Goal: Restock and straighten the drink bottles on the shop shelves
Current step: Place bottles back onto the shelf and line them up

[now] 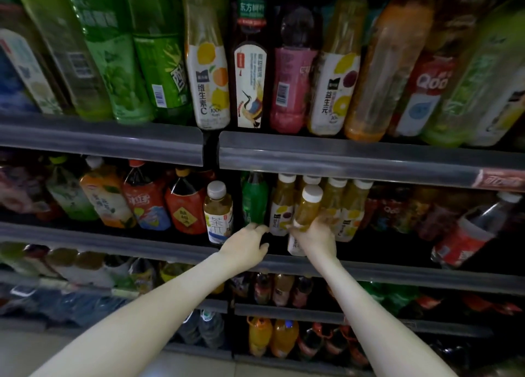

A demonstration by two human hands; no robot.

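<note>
Both my bare arms reached forward and up, forearms drawing closer toward the hands. My left hand (246, 244) lay back-up with a straight wrist, fingers loosely bent, thumb spread beneath them, a gap between and nothing in it. My right hand (316, 234), just beside it, had its back toward me, fingers wrapped round a bottle (308, 206), gripping it low down

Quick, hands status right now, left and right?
Left hand: fingers curled at the base of the green bottle; grip cannot be told.
Right hand: holding the white-capped yellow juice bottle.
</note>
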